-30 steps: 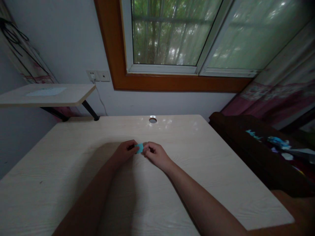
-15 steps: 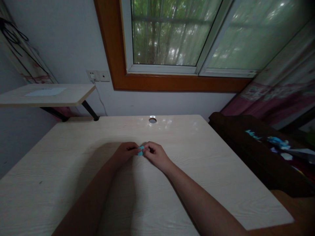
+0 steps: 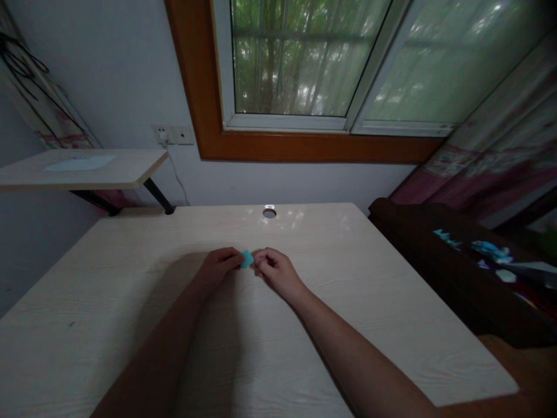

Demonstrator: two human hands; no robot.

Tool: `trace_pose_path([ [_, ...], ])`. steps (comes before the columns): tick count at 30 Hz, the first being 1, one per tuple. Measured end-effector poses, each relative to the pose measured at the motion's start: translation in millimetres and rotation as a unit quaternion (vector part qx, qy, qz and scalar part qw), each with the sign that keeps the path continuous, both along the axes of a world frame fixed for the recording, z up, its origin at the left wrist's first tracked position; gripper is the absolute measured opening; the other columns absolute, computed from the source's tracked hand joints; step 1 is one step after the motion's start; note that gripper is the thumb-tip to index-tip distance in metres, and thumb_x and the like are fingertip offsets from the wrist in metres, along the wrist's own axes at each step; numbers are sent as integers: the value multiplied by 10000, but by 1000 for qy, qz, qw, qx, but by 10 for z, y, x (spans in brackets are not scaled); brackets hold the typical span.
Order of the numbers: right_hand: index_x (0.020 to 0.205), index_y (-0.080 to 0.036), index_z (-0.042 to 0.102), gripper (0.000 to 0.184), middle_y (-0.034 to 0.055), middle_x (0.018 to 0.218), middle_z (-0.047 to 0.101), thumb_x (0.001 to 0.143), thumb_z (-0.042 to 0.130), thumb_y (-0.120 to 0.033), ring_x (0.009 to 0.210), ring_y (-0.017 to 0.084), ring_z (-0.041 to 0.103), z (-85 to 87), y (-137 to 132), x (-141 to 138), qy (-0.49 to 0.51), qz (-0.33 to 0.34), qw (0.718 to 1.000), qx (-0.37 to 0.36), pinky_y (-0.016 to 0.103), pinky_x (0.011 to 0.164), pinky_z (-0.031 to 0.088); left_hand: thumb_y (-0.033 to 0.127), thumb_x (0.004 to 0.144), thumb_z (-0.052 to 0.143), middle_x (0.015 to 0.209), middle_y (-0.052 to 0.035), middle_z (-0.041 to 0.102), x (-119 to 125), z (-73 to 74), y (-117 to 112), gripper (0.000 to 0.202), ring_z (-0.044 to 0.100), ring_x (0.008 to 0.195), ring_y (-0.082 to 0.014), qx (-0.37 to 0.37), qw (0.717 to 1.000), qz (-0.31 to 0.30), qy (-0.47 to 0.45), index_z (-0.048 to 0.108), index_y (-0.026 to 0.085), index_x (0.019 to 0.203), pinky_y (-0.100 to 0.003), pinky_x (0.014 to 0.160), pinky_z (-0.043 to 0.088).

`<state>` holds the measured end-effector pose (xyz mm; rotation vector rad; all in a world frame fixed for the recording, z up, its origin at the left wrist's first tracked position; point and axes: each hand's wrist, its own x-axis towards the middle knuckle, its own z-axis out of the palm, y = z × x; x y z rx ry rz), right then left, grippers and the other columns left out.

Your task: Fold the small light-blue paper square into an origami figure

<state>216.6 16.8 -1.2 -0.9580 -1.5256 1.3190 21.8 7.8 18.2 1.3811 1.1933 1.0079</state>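
A small, flat turquoise piece [image 3: 246, 259], which looks like folded paper, is held just above or on the light wooden desk [image 3: 374, 325]; its exact height is unclear. My left hand [image 3: 220, 262] pinches its left side between thumb and fingers. Close by its right corner is my right hand [image 3: 276, 267], with fingers curled in and the thumb bent towards them. Whether those fingertips touch the corner or hold anything small cannot be made out. Both forearms reach across the desk from the near side.
A raised shelf [image 3: 130, 174] on black legs stands at the back left, with a pale sheet [image 3: 80, 163] on it. Near the desk's back edge is a round cable hole [image 3: 269, 213]. Turquoise items [image 3: 491, 252] lie on dark furniture [image 3: 418, 261] at right.
The turquoise piece now shows more of its surface and sits turned, corner towards the right. My right fingers have drawn slightly away from it, while my left hand keeps its pinch.
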Motion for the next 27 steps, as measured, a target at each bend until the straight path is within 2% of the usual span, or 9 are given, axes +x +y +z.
trace_pose_path([
  [5,857,-166,656,193,4,672,615,840,614,-354,572,116,551,-27,8,4,-20,8,1000,6,226,559,427,411,831,621,683,5,635,-6,-20,27,278,550,662,-131,33,997,-37,53,685,153,750,-238,654,425],
  [10,827,-178,666,138,-3,670,615,839,600,-299,585,115,532,-70,16,16,-71,7,996,49,218,559,406,391,825,626,712,-7,649,-6,-43,37,248,563,680,-143,85,990,-34,111,684,150,803,-241,646,418],
  [16,794,-180,678,99,-9,663,596,807,591,-226,589,111,491,-40,8,28,-98,8,992,79,214,548,371,394,819,615,665,1,634,-11,-62,30,261,546,640,-137,86,986,-33,142,676,151,748,-236,612,401],
  [22,770,-174,663,101,-5,646,601,792,589,-239,581,122,511,7,0,33,-58,7,998,23,226,539,366,374,825,593,657,-2,656,-40,-87,36,252,569,629,-138,62,988,-37,140,689,152,752,-238,617,419],
  [27,758,-170,650,81,-21,595,567,764,606,-237,545,114,490,36,1,30,-5,1,1000,-28,229,533,355,350,825,588,672,-6,663,-36,-27,32,231,589,649,-144,46,992,-16,112,677,152,748,-242,641,443],
])
